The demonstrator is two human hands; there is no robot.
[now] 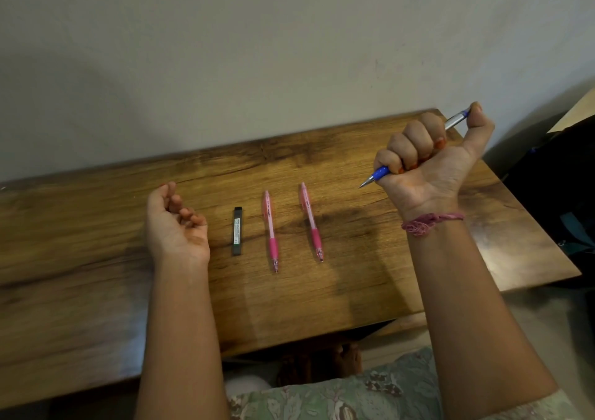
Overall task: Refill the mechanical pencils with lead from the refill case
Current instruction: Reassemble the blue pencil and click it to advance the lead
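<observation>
Two pink mechanical pencils point(271, 230) point(311, 221) are laid side by side on the wooden table point(96, 242), right of the black lead refill case point(237, 231). A blue mechanical pencil point(380, 172) is gripped in the raised right hand point(431, 159), thumb on its cap; nothing is held by the loosely curled, palm-up left hand point(174, 223).

Person is wearing a pink braided thread bracelet point(429, 222) on the right wrist. Both forearms are showing bare, no sleeves. Fingernails are carrying orange-red polish. Green floral-patterned garment point(370, 394) is covering the lap.

Print on pink pencils point(270, 223) — illegible (refill case point(237, 231) label too)
</observation>
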